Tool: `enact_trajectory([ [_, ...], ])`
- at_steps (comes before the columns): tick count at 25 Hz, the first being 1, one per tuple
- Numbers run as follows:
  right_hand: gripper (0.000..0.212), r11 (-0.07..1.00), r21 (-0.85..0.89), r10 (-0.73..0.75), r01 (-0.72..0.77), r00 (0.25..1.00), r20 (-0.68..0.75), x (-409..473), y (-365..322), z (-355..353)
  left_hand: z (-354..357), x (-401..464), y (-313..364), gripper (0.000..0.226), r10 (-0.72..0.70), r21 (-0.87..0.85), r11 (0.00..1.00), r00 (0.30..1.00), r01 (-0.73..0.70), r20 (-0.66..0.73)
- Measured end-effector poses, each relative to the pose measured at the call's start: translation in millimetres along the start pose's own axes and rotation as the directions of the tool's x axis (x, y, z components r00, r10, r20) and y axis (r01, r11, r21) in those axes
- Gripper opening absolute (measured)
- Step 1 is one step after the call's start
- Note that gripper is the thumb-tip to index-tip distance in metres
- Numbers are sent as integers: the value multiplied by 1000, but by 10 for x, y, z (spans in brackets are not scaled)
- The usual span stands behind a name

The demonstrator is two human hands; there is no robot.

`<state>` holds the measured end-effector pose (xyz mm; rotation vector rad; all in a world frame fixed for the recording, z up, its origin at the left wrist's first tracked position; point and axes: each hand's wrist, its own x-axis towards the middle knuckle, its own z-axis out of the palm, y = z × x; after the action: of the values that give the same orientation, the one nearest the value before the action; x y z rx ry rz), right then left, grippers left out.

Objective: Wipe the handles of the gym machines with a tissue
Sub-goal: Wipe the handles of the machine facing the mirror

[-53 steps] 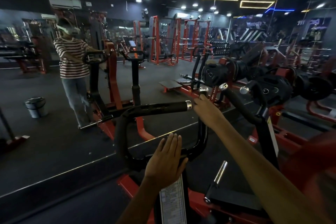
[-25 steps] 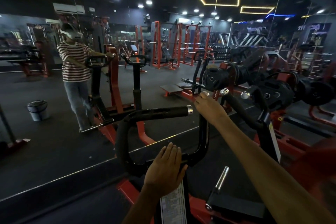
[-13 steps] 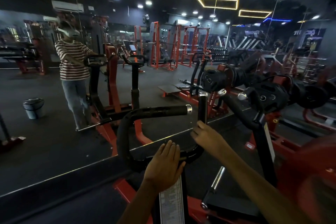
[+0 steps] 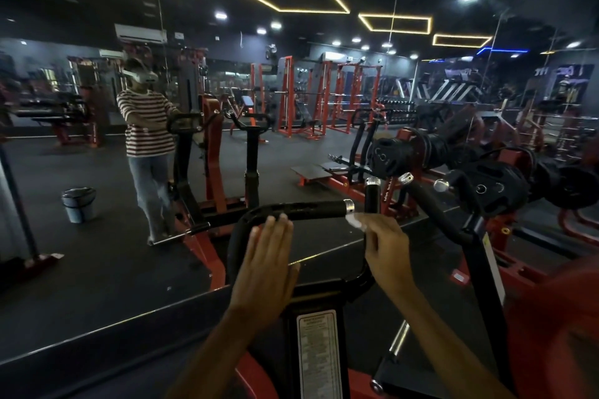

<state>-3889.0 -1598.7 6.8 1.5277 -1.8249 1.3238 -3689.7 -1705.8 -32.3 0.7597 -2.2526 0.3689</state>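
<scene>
A black looped handlebar rises from the red machine in front of me, with a horizontal grip ending in a chrome cap and an upright grip beside it. My right hand pinches a white tissue just below the upright grip's base, close to the horizontal grip's chrome end. My left hand is raised with straight fingers, held flat in front of the bar's left curve; contact cannot be told.
A second black handle and weight plates stand to the right. A wall mirror ahead reflects a person in a striped shirt and a grey bin. A label sits on the machine's post.
My right hand slid down from the top of the upright grip to its base, and the tissue now shows. My left hand lifted from the lower crossbar towards the left curve.
</scene>
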Motion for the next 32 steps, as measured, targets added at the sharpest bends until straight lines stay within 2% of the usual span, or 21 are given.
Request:
enact_trajectory([
  [2,31,999,32,14,-11,996,-87,126,-248,148,-66,23,-264,69,-91,21,996,996,92,-19],
  [5,34,994,24,-107,108,994,-35,208,-636,539,-25,-42,-524,71,-113,-5,994,993,113,17],
  [7,37,963,-85,-252,255,967,43,216,-820,861,27,-81,-572,74,-92,-31,995,995,94,45],
  [10,51,901,-206,-353,382,921,167,108,-949,1158,45,-105,-582,71,-73,-81,994,997,76,40],
  [13,62,762,-403,-453,507,862,227,158,-850,1081,34,-94,-586,69,-63,-109,992,997,68,52],
  [15,62,758,-479,-415,442,894,169,256,-688,965,37,-104,-588,69,-71,-107,991,995,78,70],
  [18,64,851,-454,-257,265,963,81,383,-335,749,33,-84,-597,69,-72,-119,990,995,81,74],
  [21,56,878,-458,-126,138,990,58,408,-116,572,40,-94,-602,70,-62,-120,990,995,71,76],
  [25,51,901,-430,48,-46,999,-7,389,-129,574,33,-89,-602,75,-65,-115,991,995,73,75],
  [27,44,924,-356,131,-141,990,-54,359,-221,581,40,-88,-596,76,-69,-116,990,995,77,78],
  [32,28,960,-187,200,-208,978,-64,376,-613,707,48,-84,-572,79,-86,-123,988,994,94,69],
])
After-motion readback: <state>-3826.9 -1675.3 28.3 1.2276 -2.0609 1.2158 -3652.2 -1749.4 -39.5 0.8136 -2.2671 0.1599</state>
